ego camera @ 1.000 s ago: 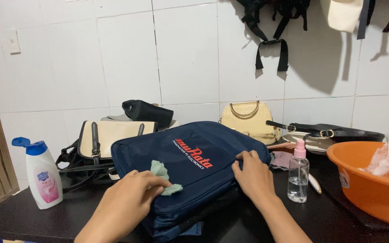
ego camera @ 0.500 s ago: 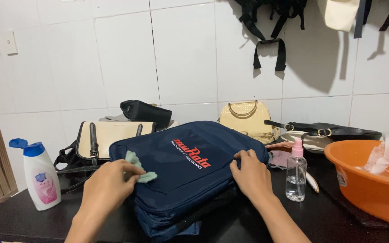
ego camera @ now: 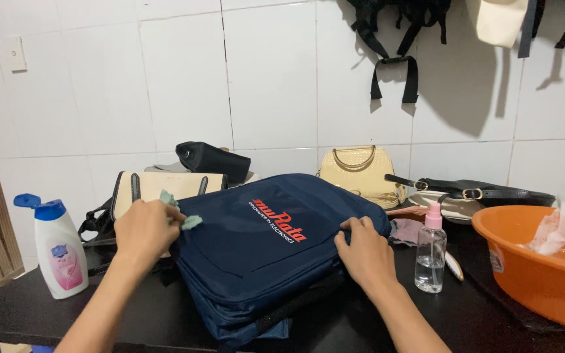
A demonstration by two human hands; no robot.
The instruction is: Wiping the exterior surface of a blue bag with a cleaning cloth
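- The navy bag (ego camera: 269,252) lay flat at the centre of the frame on the dark counter (ego camera: 27,314), with its front panel facing up.
- The left hand (ego camera: 144,230) sat at the bag's upper left corner. Its fingers were curled tight around a small pale green cloth (ego camera: 179,210), which was pressed to the fabric there.
- The right hand (ego camera: 364,252) rested on the bag's right edge. It was mostly flat, with the fingertips bent over the seam; it pinned the bag down and held nothing.
- The bag looked soft, padded and sagging at the lower edge, so it would probably fold if lifted by one corner. The side seams or a strap seemed the firmer places to grip.
- Its woven cloth looked matte rather than slick, and it seemed light enough to slide unless held in place.
- The cloth was limp and thin, and bunching it in the fist seemed the best way to hold it.
- A white bottle (ego camera: 57,252) stood at the left, a clear spray bottle (ego camera: 431,252) just right of the bag, and an orange basin (ego camera: 544,261) at the far right.
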